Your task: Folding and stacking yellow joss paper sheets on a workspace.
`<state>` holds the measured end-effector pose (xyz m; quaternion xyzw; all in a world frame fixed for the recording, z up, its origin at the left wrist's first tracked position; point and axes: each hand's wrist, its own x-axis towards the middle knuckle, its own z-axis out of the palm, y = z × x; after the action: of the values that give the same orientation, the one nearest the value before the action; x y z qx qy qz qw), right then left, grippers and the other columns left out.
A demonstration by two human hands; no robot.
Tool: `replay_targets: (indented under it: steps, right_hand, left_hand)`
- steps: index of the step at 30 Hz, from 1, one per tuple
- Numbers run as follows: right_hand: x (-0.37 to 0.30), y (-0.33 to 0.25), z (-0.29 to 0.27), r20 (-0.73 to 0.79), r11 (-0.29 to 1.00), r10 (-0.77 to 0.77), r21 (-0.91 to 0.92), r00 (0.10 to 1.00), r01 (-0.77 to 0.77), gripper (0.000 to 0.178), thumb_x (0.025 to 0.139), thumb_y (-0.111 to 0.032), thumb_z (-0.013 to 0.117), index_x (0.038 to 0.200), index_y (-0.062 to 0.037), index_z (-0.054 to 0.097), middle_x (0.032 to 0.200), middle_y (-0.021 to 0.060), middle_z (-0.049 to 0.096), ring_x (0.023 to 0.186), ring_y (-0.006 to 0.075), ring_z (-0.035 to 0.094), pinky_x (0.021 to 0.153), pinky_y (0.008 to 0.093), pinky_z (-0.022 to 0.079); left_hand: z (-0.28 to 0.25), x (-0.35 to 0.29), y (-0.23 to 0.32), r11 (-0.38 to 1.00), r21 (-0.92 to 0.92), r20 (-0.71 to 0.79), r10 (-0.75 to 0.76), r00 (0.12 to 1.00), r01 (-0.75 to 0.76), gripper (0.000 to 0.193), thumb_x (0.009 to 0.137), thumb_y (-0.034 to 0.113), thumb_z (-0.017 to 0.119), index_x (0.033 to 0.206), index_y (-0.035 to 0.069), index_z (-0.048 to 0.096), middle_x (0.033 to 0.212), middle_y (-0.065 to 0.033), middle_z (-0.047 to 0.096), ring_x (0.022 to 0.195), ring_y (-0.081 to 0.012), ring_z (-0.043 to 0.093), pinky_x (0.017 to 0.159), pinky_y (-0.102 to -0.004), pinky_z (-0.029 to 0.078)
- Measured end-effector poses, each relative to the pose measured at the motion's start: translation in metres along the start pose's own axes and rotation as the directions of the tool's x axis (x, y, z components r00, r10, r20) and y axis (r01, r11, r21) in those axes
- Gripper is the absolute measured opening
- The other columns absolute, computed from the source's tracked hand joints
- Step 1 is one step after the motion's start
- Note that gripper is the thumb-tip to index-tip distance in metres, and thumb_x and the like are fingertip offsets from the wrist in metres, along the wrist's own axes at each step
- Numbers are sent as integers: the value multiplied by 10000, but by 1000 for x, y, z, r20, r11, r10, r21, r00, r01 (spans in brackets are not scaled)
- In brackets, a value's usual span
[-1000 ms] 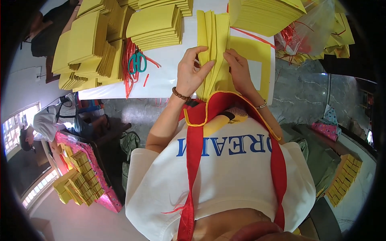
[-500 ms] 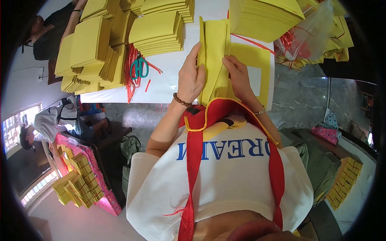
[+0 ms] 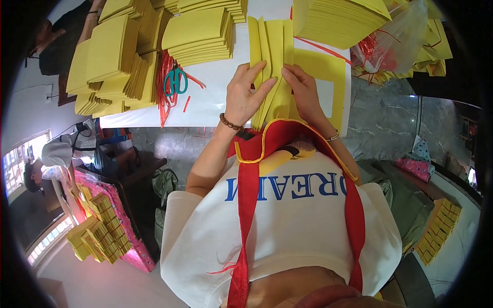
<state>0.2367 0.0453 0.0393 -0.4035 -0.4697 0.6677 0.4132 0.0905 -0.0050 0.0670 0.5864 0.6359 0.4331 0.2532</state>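
Between my hands a yellow paper (image 3: 276,46) stands folded lengthwise, its long flaps raised and the near end close to my red apron (image 3: 280,134). My left hand (image 3: 244,97) grips the left flaps, fingers on the outer side and thumb reaching across toward the middle. On the right edge, my right hand (image 3: 306,95) pinches the paper between thumb and fingers. Beneath and to the right lies a flat yellow sheet (image 3: 334,66) with a pale rectangle (image 3: 324,95) on it. How many layers I hold cannot be made out.
Stacks of folded yellow paper (image 3: 200,36) crowd the white table's (image 3: 205,110) left side. Green-handled scissors (image 3: 175,82) lie by red plastic strips (image 3: 165,102). A tall yellow stack (image 3: 339,23) and a clear plastic bag (image 3: 403,43) stand right. Other people (image 3: 64,151) are at left.
My left hand has shifted its hold, its thumb now reaching across the paper. The left flaps have parted and spread wider. My right hand stays on the right edge.
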Motion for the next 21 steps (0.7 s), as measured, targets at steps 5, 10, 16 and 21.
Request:
replay_targets:
  steps: [5,10,16,21]
  right_hand:
    - [0,1,-2,-4,999,45,10,999,-45,252,879,-175,535,1021,27,582,925,27,580,854,85,511,773,219,399]
    - [1,1,-4,-14,995,65,81,998,-64,236,879,-170,528,1017,12,588,919,20,584,852,79,506,772,213,393]
    - [3,10,-10,-24,995,57,84,998,-55,210,871,-162,529,982,5,592,890,8,584,832,71,500,760,208,389]
    - [0,2,-9,-57,994,99,45,993,-97,202,856,-170,539,944,5,591,827,-3,568,784,68,486,721,205,387]
  left_hand:
    - [-1,0,-1,997,-78,24,-12,1000,14,428,763,238,679,1117,26,568,876,-84,528,764,-150,529,613,-242,433]
    - [-4,1,1,995,-101,42,7,999,-2,403,781,213,660,1124,24,564,874,-83,526,758,-141,526,604,-240,431]
    - [-2,1,-5,995,-99,5,-9,1000,9,245,810,135,608,1007,-11,602,815,-84,540,646,-135,522,555,-235,421]
    - [0,1,-10,996,-78,-66,-38,997,33,146,811,97,586,841,-45,602,752,-90,556,567,-140,514,521,-245,417]
